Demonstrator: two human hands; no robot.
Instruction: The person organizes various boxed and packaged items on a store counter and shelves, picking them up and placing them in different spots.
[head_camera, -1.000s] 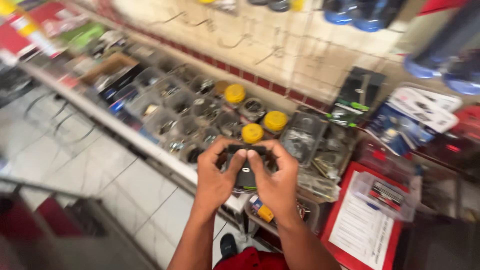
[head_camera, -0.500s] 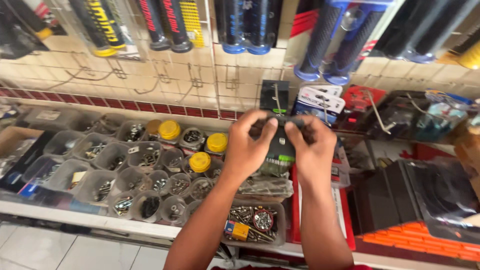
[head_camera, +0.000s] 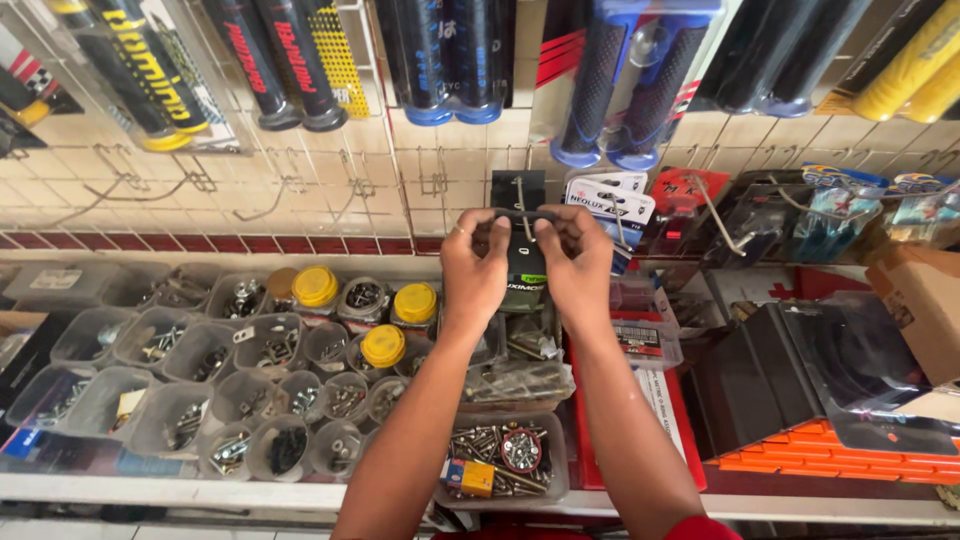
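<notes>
Both my hands are raised in front of the tiled wall, gripping the top of one small black hanging packet. My left hand pinches its upper left corner; a ring shows on one finger. My right hand pinches the upper right corner. The packet's top edge sits level with a metal wall hook, where another black carded packet hangs just behind it. The packet's lower part, with a green stripe, hangs between my palms.
Handlebar grips in blue, black and yellow hang above. Below, a shelf holds several clear tubs of screws, yellow-lidded jars and a tray of bolts. Black boxes on an orange crate stand at right.
My view has lifted from the shelf and floor to the wall. Both hands have carried the black packet up from over the tubs to the hook.
</notes>
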